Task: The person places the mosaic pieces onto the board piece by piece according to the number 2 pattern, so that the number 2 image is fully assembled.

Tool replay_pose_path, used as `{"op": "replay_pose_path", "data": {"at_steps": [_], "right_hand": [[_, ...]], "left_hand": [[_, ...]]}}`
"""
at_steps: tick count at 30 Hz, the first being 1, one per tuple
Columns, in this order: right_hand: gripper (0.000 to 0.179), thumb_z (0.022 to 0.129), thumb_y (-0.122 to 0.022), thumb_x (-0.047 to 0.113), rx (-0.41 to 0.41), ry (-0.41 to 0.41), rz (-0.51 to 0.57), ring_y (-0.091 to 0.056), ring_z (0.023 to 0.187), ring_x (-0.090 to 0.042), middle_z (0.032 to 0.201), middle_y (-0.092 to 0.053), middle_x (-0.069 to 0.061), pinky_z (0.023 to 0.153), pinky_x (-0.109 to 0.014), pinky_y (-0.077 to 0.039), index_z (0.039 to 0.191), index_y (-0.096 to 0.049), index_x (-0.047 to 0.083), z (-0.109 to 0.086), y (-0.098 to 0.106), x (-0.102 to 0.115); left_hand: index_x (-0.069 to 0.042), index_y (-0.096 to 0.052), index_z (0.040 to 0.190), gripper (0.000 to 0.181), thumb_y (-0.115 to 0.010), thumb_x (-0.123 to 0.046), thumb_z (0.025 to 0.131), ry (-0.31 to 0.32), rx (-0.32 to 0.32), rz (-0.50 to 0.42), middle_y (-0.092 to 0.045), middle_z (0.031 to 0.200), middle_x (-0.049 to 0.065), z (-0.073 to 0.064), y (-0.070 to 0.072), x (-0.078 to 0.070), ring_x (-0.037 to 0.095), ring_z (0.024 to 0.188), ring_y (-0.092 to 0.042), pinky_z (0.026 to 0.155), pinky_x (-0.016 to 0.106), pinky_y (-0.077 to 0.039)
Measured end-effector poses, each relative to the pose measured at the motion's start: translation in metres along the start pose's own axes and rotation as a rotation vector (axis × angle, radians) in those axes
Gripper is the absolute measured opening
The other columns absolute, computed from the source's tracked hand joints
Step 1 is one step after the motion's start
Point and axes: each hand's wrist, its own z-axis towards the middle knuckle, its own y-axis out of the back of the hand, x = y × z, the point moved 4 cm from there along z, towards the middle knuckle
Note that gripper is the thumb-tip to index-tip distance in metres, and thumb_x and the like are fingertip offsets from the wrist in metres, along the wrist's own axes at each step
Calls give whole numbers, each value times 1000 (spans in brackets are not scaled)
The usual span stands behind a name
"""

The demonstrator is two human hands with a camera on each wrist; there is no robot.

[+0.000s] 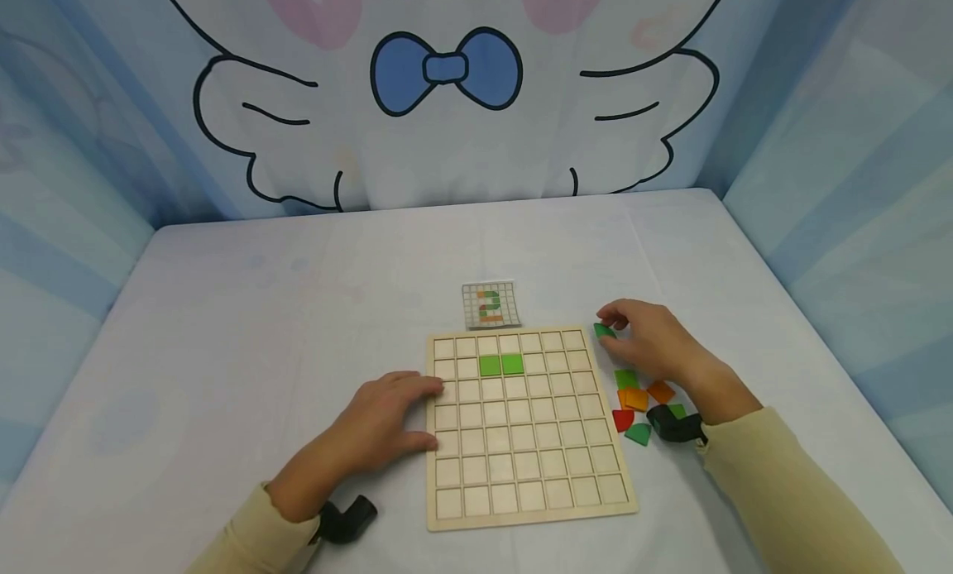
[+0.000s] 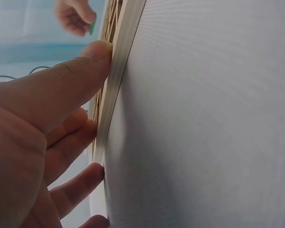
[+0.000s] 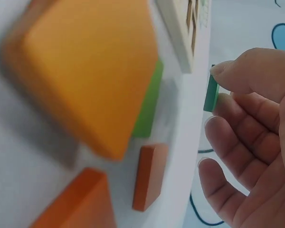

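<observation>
My left hand (image 1: 383,421), fingers spread, touches the gridded board (image 1: 499,437) lying between my hands, while my right hand (image 1: 655,338) pinches a green piece (image 1: 604,330), with loose coloured pieces (image 1: 635,399) near that wrist.

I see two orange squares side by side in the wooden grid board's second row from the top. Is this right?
The colour is wrong: the head view shows two green squares side by side in that row of the wooden grid board.
</observation>
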Motion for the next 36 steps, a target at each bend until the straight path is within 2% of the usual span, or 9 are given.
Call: {"op": "replay_pose_path", "data": {"at_steps": [14, 23, 31, 36], "right_hand": [[34, 93, -66, 13, 6, 111, 51, -58, 106, -32, 114, -66, -14, 94, -51, -48, 122, -63, -4, -2, -5, 33], [31, 92, -68, 10, -8, 166, 52, -60, 102, -30, 112, -67, -12, 91, -48, -49, 119, -64, -5, -1, -14, 44], [32, 93, -68, 12, 29, 149, 74, -60, 102, -28, 111, -67, -10, 90, -46, -51, 120, -65, -3, 1, -22, 52], [30, 92, -67, 12, 24, 174, 80, -62, 102, -28, 111, -68, -10, 89, -45, -51, 118, -66, -3, 2, -27, 55]], "left_hand": [[-8, -61, 134, 64, -88, -25, 78, 20, 8, -7, -62, 132, 6, 0, -1, 2, 31, 128, -52, 102, 54, -41], [-8, -58, 138, 69, -87, -28, 79, 33, 6, -4, -61, 134, 10, 0, -1, 3, 33, 128, -51, 103, 55, -40], [-8, -59, 138, 68, -87, -29, 79, 40, 11, 6, -61, 135, 8, 0, -2, 3, 32, 129, -50, 103, 55, -40], [-8, -59, 138, 68, -87, -28, 79, 40, 9, 2, -60, 136, 8, 0, -3, 3, 33, 130, -50, 103, 56, -39]]}}
